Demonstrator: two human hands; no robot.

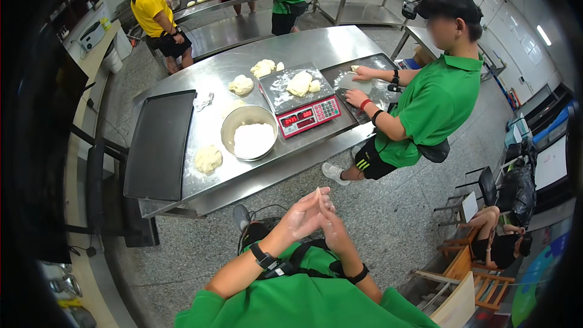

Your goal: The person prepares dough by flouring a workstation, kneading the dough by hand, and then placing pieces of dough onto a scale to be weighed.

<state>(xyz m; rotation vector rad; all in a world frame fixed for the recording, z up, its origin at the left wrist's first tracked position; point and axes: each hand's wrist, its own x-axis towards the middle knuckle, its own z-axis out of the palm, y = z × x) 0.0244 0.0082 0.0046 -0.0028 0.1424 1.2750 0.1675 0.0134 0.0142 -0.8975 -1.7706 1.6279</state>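
My left hand [303,217] and my right hand [332,225] meet in front of my body, away from the table edge. Pale flour or dough residue marks the skin. The left palm shows, its fingers stretched out against the right hand's extended fingers; no object is visible between them. Ahead on the steel table [212,191] sits a metal bowl [226,136] of white flour. Left of it lies a dough ball [208,159]. A red scale [310,116] carries dough [299,84] on its floured plate. More dough [242,85] rests behind the bowl.
A black baking tray [159,146] covers the table's left end. To the right, a co-worker in green [434,94] has both hands over another dark tray [379,94]. Other people stand at a farther table. Chairs [486,185] and a seated person [501,246] are at right.
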